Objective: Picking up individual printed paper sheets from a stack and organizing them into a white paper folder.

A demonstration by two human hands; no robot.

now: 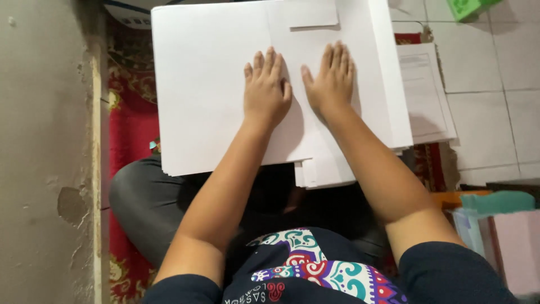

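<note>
Red patterned rug [132,129] over pale floor tiles [495,112], bare wall [45,152] off to the left. Large white paper sheet [208,73] under both palms, lying flat atop a paper stack [320,171], long axis running sideways across the lap, far edge pointing away from the body. Left hand [265,90] flat, fingers together, pressing down. Right hand [331,79] likewise flat, just beside it, thumbs nearly meeting. Printed sheet [424,93] further right of the right hand.

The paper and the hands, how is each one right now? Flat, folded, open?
Left hand: open, palm flat on the sheet.
Right hand: open, palm flat on the sheet.
White sheet: lying flat, pressed under both hands.
Paper stack: piled beneath, edges uneven.
Printed paper: flat on the floor.
</note>
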